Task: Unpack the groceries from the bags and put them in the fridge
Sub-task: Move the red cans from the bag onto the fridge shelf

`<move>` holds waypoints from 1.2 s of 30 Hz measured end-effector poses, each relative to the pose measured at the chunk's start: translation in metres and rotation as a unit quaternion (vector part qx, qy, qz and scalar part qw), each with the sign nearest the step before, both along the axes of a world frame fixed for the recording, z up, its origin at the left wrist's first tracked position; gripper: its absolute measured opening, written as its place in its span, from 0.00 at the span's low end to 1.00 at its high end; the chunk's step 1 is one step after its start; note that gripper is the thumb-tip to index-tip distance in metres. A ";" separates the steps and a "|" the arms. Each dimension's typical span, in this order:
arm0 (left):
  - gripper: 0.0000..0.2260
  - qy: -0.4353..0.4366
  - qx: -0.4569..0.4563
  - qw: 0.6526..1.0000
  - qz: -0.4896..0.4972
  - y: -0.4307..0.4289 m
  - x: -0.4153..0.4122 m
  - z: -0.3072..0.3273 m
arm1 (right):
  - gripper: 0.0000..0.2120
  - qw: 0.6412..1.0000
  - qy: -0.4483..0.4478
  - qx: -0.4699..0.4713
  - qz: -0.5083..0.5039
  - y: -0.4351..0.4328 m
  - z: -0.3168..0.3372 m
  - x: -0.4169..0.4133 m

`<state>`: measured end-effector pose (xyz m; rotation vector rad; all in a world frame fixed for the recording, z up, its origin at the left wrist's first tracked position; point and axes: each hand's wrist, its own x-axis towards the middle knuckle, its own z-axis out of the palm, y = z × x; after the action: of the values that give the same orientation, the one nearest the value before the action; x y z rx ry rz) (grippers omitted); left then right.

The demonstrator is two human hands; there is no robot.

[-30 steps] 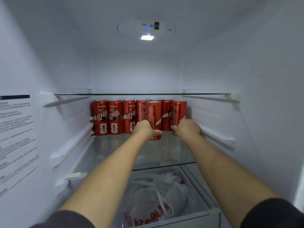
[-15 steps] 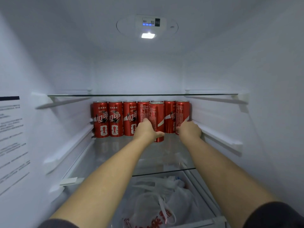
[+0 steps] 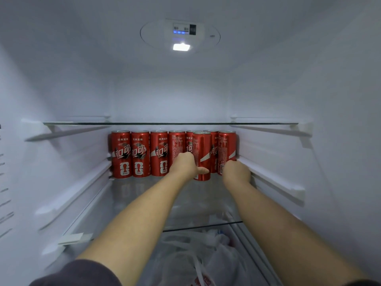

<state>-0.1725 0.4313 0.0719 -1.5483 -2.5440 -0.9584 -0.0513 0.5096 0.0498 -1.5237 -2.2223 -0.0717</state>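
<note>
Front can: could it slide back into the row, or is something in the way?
Blocked. The front can, gripped by the left hand, stands right before two cans of the back row, which shows no open gap. The right hand holds the rightmost can.

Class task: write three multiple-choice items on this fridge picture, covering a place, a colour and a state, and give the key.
1. Where is the white bag? A on the top shelf; B under the shelf holding the cans; C on the door.
2. The cans are: A blue; B green; C red.
3. The left hand: A hangs open; B grips the front can; C holds the bag.
Key: B, it lies beneath that shelf's front edge; C, all bodies are red; B, its thumb curls across it.
</note>
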 end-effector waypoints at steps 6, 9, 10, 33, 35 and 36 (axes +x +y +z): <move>0.22 0.025 -0.017 1.000 -0.002 0.014 0.005 0.000 | 0.11 1.000 0.007 -0.014 -0.001 -0.001 0.001 -0.001; 0.21 0.022 -0.009 1.000 0.002 0.016 0.005 -0.002 | 0.11 1.000 0.012 -0.015 0.000 -0.001 0.001 -0.001; 0.22 0.021 -0.006 1.000 0.004 0.017 0.005 -0.003 | 0.11 1.000 0.014 -0.016 0.001 -0.002 0.001 0.000; 0.29 0.086 -0.045 0.995 0.030 -0.001 0.005 -0.005 | 0.15 0.942 -0.270 0.198 0.034 -0.113 0.028 0.072; 0.30 0.138 -0.051 0.988 0.047 -0.011 0.010 0.002 | 0.21 0.913 -0.353 0.203 0.031 -0.139 0.038 0.098; 0.30 0.157 -0.052 0.985 0.053 -0.015 0.012 0.006 | 0.23 0.902 -0.380 0.204 0.030 -0.151 0.042 0.113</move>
<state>-0.1602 0.4160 0.0774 -1.4353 -2.4550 -0.5278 0.0612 0.3582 0.0916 -1.3086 -2.5652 -1.2213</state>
